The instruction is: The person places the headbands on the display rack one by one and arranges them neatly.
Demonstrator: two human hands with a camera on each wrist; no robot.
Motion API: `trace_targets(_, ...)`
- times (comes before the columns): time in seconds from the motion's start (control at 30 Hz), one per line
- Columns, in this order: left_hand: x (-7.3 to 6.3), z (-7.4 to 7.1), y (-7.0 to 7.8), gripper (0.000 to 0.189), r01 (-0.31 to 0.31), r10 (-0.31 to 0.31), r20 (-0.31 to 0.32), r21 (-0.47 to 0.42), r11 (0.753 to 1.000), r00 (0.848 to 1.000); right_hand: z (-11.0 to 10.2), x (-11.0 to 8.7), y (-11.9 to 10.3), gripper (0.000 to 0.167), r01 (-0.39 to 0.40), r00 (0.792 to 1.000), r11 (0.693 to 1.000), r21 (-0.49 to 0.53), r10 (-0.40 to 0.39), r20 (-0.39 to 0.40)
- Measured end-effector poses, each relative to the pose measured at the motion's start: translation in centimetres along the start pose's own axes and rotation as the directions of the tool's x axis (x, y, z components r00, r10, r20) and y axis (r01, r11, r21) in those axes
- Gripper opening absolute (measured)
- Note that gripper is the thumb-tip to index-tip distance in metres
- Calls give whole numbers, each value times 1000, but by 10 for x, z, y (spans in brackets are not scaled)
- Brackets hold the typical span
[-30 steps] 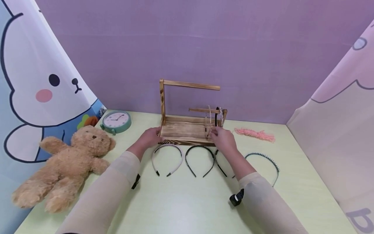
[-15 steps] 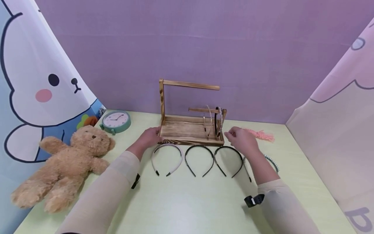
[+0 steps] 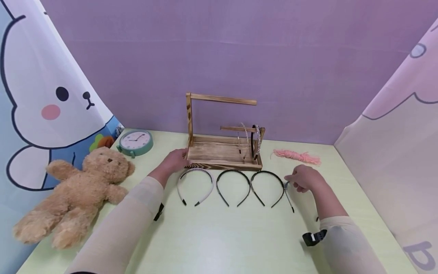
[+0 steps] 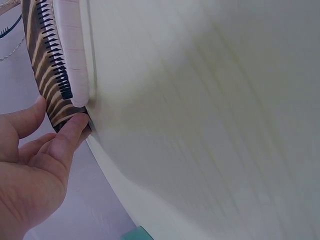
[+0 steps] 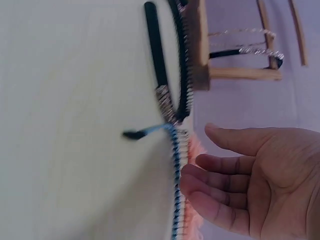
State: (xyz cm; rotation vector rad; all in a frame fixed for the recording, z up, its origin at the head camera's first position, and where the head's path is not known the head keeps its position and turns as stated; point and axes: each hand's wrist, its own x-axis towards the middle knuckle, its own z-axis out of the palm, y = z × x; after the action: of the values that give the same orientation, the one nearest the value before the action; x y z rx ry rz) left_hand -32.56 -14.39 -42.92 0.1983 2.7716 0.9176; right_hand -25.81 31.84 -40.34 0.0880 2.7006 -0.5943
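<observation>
At the left corner of a wooden headband stand (image 3: 219, 166), my left hand (image 3: 172, 160) holds the tray's end between thumb and fingers. On the stand's lower bar hang a sparkly headband (image 3: 259, 139) and a thin light one (image 3: 246, 137). My right hand (image 3: 304, 179) is over a blue beaded headband (image 3: 289, 198), which it mostly hides in the head view. In the right wrist view its fingers are loosely bent beside that headband, with nothing between them and the thumb. Along the stand's front lie a white headband (image 3: 196, 169) and two black headbands (image 3: 234, 171).
Pink yarn (image 3: 297, 155) lies behind my right hand. A green clock (image 3: 137, 142) and a brown teddy bear (image 3: 90, 186) are at the left. The stand's upper bar (image 3: 224, 99) juts out above the tray. A purple backdrop (image 3: 308, 76) rises behind the table.
My right hand has let go of the thin headband on the lower bar and moved right and nearer, to the blue headband. My left hand stays at the stand's corner.
</observation>
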Motion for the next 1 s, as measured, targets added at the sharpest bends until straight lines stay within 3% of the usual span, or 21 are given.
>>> trace_targets(0.2,1,0,1,65,7,-7,5,-4,1000,1000,6,6,10,37,-45,998,999,6,45,45)
trace_targets(0.43,0,-1,3,64,16,-16,8,-10,1000,1000,8,11,8,15,-44,997,997,68,40,65)
trace_targets(0.6,0,-1,4,65,28,-28,15,-4,1000,999,7,10,8,8,-56,997,997,61,53,52)
trace_targets(0.77,0,-1,5,64,25,-25,12,6,1000,1000,-3,2,7,10,27,1000,999,46,-28,6)
trace_targets(1.0,1,0,2,65,33,-33,20,-11,999,999,-28,-14,-4,14,141,989,968,210,-129,-71)
